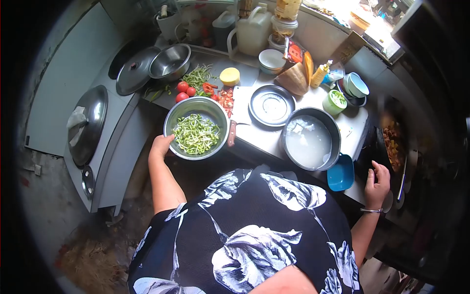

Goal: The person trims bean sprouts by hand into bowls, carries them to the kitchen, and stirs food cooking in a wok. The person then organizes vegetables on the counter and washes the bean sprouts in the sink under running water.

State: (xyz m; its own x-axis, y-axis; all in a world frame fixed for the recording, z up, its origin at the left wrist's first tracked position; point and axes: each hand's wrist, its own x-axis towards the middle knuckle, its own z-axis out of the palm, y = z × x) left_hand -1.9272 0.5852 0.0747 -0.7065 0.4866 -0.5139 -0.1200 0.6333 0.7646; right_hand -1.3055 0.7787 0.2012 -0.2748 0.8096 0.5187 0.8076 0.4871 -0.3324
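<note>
My left hand (162,145) grips the near left rim of a metal bowl (219,142), with green sprouts (197,134) lying in it. A cleaver's brown handle (232,133) sticks out just right of the bowl. Behind it are red tomatoes (182,97), chopped red pieces (226,100) and a yellow round (229,76). Off to the right, my right hand (378,179) is open and holds nothing, its fingers loosely bent. Nearest to it are a blue square container (341,173) and a dark wok (393,143) of cooked food with a metal utensil (403,179).
A dark pot (310,139) of cloudy liquid and a metal plate (272,105) occupy the counter's middle. A squeeze bottle (320,74), a green cup (335,102) and stacked bowls (356,85) stand behind. Lidded cookware (89,125) is at the left; a large jug (254,32) is at the back.
</note>
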